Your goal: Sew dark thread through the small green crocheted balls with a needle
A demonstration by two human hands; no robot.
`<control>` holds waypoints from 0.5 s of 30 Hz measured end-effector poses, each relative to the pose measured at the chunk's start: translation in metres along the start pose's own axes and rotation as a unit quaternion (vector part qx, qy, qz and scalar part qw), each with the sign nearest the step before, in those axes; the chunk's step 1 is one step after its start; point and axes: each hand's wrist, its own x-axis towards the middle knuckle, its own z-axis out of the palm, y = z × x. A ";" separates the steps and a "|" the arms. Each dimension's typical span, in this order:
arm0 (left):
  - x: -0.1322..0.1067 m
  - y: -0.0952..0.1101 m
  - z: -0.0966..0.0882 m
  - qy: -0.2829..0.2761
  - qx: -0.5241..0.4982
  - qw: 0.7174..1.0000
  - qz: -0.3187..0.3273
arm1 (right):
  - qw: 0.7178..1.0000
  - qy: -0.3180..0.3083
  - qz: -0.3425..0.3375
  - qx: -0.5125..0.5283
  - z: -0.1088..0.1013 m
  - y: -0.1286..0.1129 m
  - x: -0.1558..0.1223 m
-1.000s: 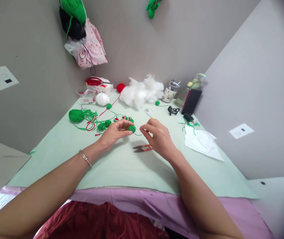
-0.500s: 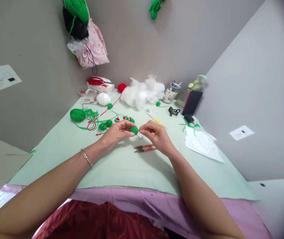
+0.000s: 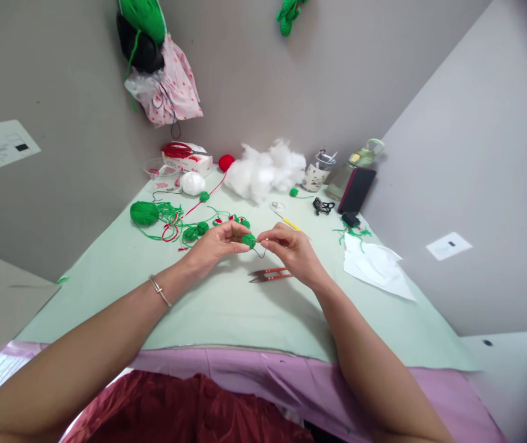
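Note:
My left hand (image 3: 215, 245) pinches a small green crocheted ball (image 3: 247, 240) above the pale green table (image 3: 226, 307). Close beside it on the right, my right hand (image 3: 291, 249) pinches a thin dark thread (image 3: 260, 252) that loops down from the ball; whether a needle is in the fingers is too small to tell. Red thread snips (image 3: 270, 275) lie on the table just below my right hand. A silver bracelet (image 3: 159, 291) sits on my left wrist.
Left of my hands lie a green yarn ball (image 3: 143, 213), tangled green and red yarn and several small green pieces (image 3: 194, 232). Behind are white stuffing (image 3: 263, 172), a yellow crochet hook (image 3: 290, 223), a pen cup (image 3: 317, 174), a dark phone (image 3: 356, 189) and white paper (image 3: 377, 264).
My right hand has moved left, closer to the green ball, and the thread between hands has slackened into a short loop. The view shifted slightly.

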 end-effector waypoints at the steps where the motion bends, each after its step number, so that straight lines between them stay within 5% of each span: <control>1: 0.000 0.000 0.000 -0.001 -0.001 1.000 -0.001 | 1.000 -0.002 0.000 0.001 0.000 0.001 0.000; 15: -0.002 -0.003 0.002 0.000 0.025 1.000 0.002 | 1.000 0.017 -0.005 -0.002 0.007 0.007 0.001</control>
